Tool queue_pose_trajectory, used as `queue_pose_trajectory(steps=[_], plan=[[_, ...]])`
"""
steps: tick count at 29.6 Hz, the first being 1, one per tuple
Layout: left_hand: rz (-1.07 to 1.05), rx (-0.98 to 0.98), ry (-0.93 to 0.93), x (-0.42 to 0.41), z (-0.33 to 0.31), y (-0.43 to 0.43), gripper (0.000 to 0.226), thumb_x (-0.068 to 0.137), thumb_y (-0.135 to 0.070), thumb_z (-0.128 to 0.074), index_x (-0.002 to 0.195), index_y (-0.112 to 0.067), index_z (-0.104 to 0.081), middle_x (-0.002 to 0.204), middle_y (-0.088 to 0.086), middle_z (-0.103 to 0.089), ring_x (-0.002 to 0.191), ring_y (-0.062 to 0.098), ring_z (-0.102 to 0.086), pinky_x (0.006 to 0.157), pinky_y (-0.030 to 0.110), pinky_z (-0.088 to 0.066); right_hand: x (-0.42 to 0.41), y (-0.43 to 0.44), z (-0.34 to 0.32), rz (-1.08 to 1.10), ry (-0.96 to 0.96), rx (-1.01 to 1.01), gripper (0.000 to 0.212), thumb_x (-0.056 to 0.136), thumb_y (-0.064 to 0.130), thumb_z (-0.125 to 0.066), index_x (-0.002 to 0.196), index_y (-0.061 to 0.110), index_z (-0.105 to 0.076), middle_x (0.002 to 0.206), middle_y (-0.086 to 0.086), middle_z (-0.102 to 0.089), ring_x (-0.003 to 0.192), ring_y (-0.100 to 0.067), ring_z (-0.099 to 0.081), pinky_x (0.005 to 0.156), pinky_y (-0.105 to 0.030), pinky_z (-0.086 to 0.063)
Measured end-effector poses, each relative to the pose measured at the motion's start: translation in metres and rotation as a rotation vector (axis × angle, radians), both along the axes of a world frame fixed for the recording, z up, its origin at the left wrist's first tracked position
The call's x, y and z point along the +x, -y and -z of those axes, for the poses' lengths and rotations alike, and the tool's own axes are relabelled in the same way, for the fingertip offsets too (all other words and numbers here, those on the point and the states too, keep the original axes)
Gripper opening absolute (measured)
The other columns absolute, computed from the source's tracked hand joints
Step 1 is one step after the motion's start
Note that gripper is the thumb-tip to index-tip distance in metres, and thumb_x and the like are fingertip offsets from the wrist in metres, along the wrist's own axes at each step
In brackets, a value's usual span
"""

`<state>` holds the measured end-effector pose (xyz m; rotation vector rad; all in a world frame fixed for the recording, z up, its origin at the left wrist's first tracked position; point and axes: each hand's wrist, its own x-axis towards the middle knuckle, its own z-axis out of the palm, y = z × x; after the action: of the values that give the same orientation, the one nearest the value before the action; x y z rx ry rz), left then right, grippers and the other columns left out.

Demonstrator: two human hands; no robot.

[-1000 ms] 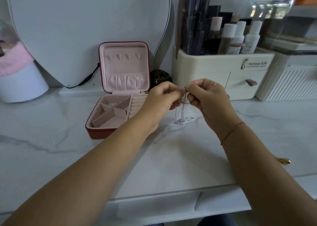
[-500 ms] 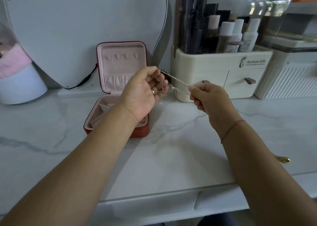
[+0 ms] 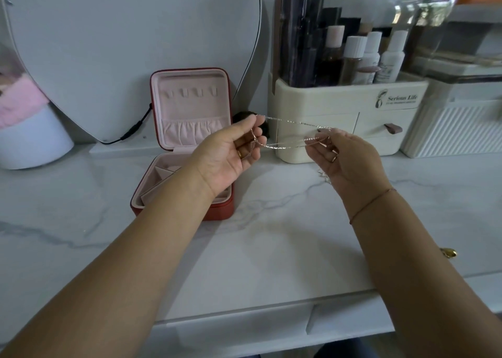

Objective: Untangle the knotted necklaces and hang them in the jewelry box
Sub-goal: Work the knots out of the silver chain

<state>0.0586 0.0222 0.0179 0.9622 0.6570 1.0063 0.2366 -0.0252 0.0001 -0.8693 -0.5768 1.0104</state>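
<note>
The desk (image 3: pixel 271 262) carries everything: the cream organiser (image 3: pixel 347 118) with its bottles at the back right, and to its left the jewelry box (image 3: pixel 190 129), open with its lid upright. That much of the job is ready.

I hold both palms turned up over the desk, between box and organiser. My left hand (image 3: pixel 231 154) hangs above the box's right corner. Its fingers are loosely curled, with chain draped across them and pinched at the fingertips. My right hand (image 3: pixel 347 162) is just in front of the organiser's drawers, fingers curled round the other end.

The necklaces (image 3: pixel 288 135) run between the two hands as thin strands drawn nearly straight in the air, clear of the desk and touching nothing else. Near my left fingers the strands cross and twist on themselves, so I judge the knot is not fully out. The chain is too fine for me to be sure of that, or to count how many necklaces there are. A small glint of chain (image 3: pixel 323 175) shows below my right hand, and I cannot tell whether it dangles or lies on the desk.

The row of hooks (image 3: pixel 190 92) in the lid is bare, and the tray compartments I can see hold nothing, so nothing is hung yet. As I see it, what is left is to work the last twist free, part the chains, and loop each over a hook
</note>
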Motion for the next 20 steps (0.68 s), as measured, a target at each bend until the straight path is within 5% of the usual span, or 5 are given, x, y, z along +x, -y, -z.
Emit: queue_pose_trajectory(steps=[4,9,16,20], plan=[[-0.013,-0.004,-0.055,0.0009,0.0036,-0.0010,0.008,0.086,-0.020,-0.064,0.082,-0.015,-0.067,0.065,-0.005,-0.065,0.065,0.006,-0.063,0.059,0.015,-0.050,-0.0010,-0.0008,-0.0024,-0.023,-0.185,-0.007,0.027,0.097,0.003,-0.042,0.072,0.007,-0.051,0.066,-0.004,-0.053,0.049,-0.008,-0.056,0.045,-0.016,-0.045],[-0.090,-0.017,-0.010,-0.0008,0.0046,-0.0049,0.008,0.082,-0.026,-0.067,0.080,-0.018,-0.066,0.063,-0.008,-0.065,0.063,0.003,-0.063,0.061,0.016,-0.049,-0.0001,-0.0007,0.0022,0.106,0.271,-0.158,0.012,0.096,0.013,-0.053,0.084,0.012,-0.053,0.070,0.000,-0.052,0.036,-0.005,-0.034,0.034,-0.016,-0.027],[-0.118,-0.056,0.101,-0.0032,0.0018,-0.0064,0.019,0.087,-0.029,-0.064,0.074,-0.016,-0.062,0.065,-0.003,-0.065,0.064,0.009,-0.065,0.073,0.024,-0.055,-0.0011,0.0013,0.0048,0.152,0.401,-0.227,0.020,0.094,0.010,-0.053,0.073,0.012,-0.053,0.068,-0.001,-0.054,0.032,-0.004,-0.028,0.033,-0.014,-0.022],[-0.132,-0.004,0.054,-0.0039,0.0014,-0.0055,0.015,0.087,-0.026,-0.065,0.075,-0.018,-0.059,0.054,-0.006,-0.050,0.051,0.005,-0.051,0.058,0.020,-0.052,-0.0007,0.0031,0.0037,0.232,0.501,-0.219,0.013,0.092,0.014,-0.057,0.079,0.013,-0.060,0.066,0.002,-0.059,0.037,-0.002,-0.040,0.036,-0.014,-0.032]])
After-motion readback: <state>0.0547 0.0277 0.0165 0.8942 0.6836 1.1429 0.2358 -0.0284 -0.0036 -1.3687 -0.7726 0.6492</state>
